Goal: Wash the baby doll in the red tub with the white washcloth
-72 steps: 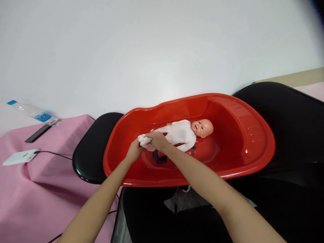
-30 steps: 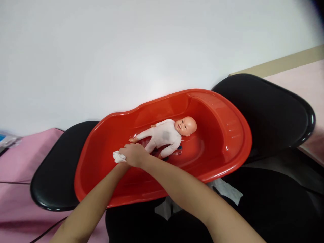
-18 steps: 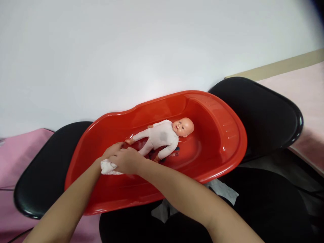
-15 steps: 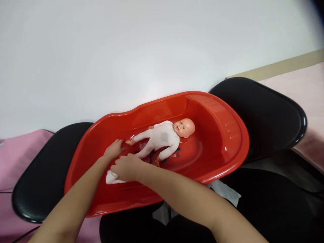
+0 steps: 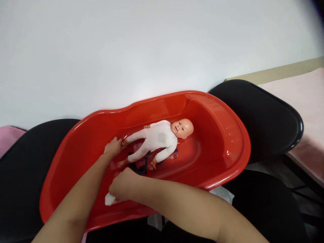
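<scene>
A baby doll (image 5: 159, 138) in a white suit lies on its back inside a red plastic tub (image 5: 227, 135), head to the right. My left hand (image 5: 113, 147) is closed around the doll's far foot at the tub's left part. My right hand (image 5: 123, 189) is closed on a small white cloth (image 5: 109, 199) and presses it against the tub's near inner wall. A dark patch with a printed label shows on the tub floor under the doll's legs.
The tub rests across black chair seats (image 5: 265, 114), one on the right and one on the left (image 5: 22, 162). A white wall stands behind. A pink surface (image 5: 308, 111) lies at the far right, and a strip of pink cloth (image 5: 7, 138) shows at the left edge.
My right hand pulled the white cloth off the doll's leg and carried it down to the near wall of the tub. My left hand moved to the doll's foot. The view shifted right.
</scene>
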The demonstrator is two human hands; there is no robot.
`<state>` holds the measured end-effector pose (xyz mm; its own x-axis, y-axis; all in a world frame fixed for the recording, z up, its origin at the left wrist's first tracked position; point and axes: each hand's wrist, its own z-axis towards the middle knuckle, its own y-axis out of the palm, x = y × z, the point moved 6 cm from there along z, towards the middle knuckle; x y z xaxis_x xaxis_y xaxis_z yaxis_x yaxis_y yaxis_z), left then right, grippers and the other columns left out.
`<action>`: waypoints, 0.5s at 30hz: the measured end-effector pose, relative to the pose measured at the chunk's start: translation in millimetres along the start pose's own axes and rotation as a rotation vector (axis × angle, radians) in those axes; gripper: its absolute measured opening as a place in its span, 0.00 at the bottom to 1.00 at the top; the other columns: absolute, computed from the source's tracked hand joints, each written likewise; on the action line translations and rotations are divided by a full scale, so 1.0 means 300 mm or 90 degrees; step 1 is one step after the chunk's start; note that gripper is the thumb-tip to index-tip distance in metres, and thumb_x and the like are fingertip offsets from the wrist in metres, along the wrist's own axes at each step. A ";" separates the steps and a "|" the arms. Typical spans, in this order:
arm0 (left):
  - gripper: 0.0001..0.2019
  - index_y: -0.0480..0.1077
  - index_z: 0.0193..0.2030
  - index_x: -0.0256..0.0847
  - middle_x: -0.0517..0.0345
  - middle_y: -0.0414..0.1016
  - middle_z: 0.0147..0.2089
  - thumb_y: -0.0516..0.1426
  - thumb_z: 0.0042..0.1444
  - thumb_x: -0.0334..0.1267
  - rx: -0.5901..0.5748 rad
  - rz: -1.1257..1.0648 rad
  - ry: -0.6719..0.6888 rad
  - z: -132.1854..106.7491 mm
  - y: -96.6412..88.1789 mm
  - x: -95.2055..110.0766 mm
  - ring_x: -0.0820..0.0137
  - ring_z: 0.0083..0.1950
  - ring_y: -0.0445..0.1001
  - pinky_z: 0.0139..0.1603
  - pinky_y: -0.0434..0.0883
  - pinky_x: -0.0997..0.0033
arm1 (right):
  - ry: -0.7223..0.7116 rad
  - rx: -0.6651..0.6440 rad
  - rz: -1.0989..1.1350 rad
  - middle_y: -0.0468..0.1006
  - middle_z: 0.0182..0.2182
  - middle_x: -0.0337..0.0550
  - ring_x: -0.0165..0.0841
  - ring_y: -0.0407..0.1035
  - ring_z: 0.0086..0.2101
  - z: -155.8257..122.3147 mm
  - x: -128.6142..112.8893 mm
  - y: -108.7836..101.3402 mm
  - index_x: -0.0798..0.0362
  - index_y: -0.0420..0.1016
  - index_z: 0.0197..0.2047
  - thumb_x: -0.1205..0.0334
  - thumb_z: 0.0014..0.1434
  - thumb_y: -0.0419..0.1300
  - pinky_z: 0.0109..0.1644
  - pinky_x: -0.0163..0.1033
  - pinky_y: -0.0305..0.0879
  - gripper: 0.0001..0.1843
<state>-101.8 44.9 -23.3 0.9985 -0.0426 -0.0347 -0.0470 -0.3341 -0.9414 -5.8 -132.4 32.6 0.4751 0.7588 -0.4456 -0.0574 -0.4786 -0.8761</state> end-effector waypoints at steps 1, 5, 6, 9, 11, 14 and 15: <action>0.26 0.75 0.64 0.35 0.36 0.72 0.61 0.56 0.72 0.54 -0.009 0.008 0.008 0.003 0.002 -0.006 0.48 0.57 0.76 0.53 0.72 0.54 | 0.010 0.003 0.003 0.89 0.35 0.36 0.46 0.85 0.44 -0.007 0.005 -0.010 0.41 0.83 0.29 0.51 0.65 0.68 0.57 0.59 0.80 0.12; 0.20 0.74 0.55 0.38 0.40 0.74 0.59 0.56 0.70 0.53 0.016 0.007 0.023 -0.009 -0.015 -0.041 0.52 0.51 0.78 0.46 0.70 0.59 | 0.035 0.011 0.003 0.90 0.36 0.41 0.44 0.85 0.41 -0.028 0.018 -0.020 0.42 0.84 0.32 0.44 0.68 0.67 0.57 0.60 0.81 0.16; 0.18 0.73 0.52 0.39 0.41 0.76 0.56 0.57 0.69 0.53 0.030 -0.012 0.015 -0.021 -0.025 -0.053 0.53 0.48 0.79 0.44 0.69 0.60 | 0.040 0.024 -0.001 0.89 0.36 0.42 0.45 0.84 0.40 -0.032 0.023 -0.022 0.43 0.84 0.32 0.43 0.67 0.68 0.57 0.61 0.81 0.16; 0.13 0.67 0.46 0.44 0.50 0.80 0.46 0.59 0.66 0.50 0.071 -0.132 0.003 -0.077 -0.068 -0.082 0.57 0.43 0.79 0.41 0.67 0.62 | 0.082 0.122 0.016 0.89 0.37 0.47 0.45 0.84 0.39 -0.043 0.057 -0.058 0.44 0.83 0.31 0.42 0.63 0.72 0.52 0.58 0.82 0.16; 0.13 0.64 0.44 0.46 0.53 0.80 0.42 0.61 0.63 0.49 0.099 -0.215 0.009 -0.128 -0.104 -0.087 0.58 0.43 0.80 0.42 0.68 0.63 | 0.127 0.183 0.058 0.89 0.38 0.49 0.46 0.84 0.38 -0.055 0.102 -0.098 0.46 0.83 0.34 0.44 0.63 0.74 0.48 0.54 0.80 0.15; 0.17 0.64 0.46 0.46 0.54 0.81 0.44 0.65 0.58 0.48 0.154 -0.322 0.005 -0.207 -0.152 -0.080 0.59 0.46 0.81 0.45 0.71 0.64 | 0.194 0.240 0.096 0.88 0.47 0.57 0.48 0.84 0.44 -0.077 0.186 -0.167 0.51 0.84 0.46 0.47 0.68 0.69 0.49 0.52 0.78 0.16; 0.17 0.65 0.47 0.46 0.55 0.82 0.46 0.65 0.56 0.46 0.168 -0.355 0.003 -0.230 -0.163 -0.073 0.59 0.47 0.81 0.46 0.72 0.65 | 0.213 0.270 0.100 0.87 0.51 0.60 0.49 0.83 0.48 -0.087 0.214 -0.194 0.54 0.83 0.51 0.47 0.71 0.66 0.51 0.52 0.77 0.18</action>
<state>-123.3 -2.7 46.6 0.8707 0.0672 0.4873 0.4911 -0.0629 -0.8688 50.8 -67.2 59.7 0.6809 0.4784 -0.5546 -0.4654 -0.3020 -0.8320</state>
